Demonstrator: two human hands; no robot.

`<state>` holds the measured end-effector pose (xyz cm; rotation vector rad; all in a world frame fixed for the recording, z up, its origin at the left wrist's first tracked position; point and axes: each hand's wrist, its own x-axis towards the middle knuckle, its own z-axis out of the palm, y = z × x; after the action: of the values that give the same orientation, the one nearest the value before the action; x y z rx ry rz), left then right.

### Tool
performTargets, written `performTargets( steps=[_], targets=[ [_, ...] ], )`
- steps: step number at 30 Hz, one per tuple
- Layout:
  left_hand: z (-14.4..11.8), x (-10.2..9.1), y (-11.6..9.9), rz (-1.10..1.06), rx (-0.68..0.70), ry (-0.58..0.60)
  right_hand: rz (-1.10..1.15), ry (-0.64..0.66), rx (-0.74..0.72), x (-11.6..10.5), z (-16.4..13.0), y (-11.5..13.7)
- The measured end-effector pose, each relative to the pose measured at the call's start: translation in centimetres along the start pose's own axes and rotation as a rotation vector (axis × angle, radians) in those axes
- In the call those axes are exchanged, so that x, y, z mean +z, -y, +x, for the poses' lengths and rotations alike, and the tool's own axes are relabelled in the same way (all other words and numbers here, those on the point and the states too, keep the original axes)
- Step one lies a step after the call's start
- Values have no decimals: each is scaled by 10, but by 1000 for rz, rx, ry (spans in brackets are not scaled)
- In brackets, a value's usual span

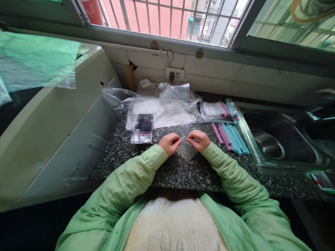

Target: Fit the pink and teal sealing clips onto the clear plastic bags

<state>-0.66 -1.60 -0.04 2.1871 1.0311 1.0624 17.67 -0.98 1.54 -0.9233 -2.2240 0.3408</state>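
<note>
Over the speckled dark countertop (180, 174), my left hand (171, 143) and my right hand (199, 140) face each other in a pinch. A small clear plastic bag (186, 151) hangs between them, its upper edge at my fingertips. Pink sealing clips (223, 136) and blue sealing clips (235, 139) lie in a row to the right of my right hand. Behind these is a packet of clear bags (211, 111) with more clips. Larger clear plastic bags (172, 113) with white contents spread out beyond my hands. A partly blurred card (142, 134) rests near my left hand.
At the right, a dark sink (282, 136) with a metal rim is set into the counter. A pale appliance side (73, 129) borders the left. A wall socket (175, 74) sits below the barred window (167, 17). A small green-edged packet (323, 180) lies at far right.
</note>
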Motion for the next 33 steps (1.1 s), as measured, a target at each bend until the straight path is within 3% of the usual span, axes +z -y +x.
performTargets(
  steps=[13, 24, 33],
  targets=[
    [1, -4, -1, -46, -28, -50, 10, -130, 66, -4, 1, -2],
    [3, -8, -2, -72, -68, -121, 41, -137, 116, -5, 0, -7],
    [3, -5, -2, -100, -52, -9, 163, -128, 230, -4, 0, -4]
  ],
)
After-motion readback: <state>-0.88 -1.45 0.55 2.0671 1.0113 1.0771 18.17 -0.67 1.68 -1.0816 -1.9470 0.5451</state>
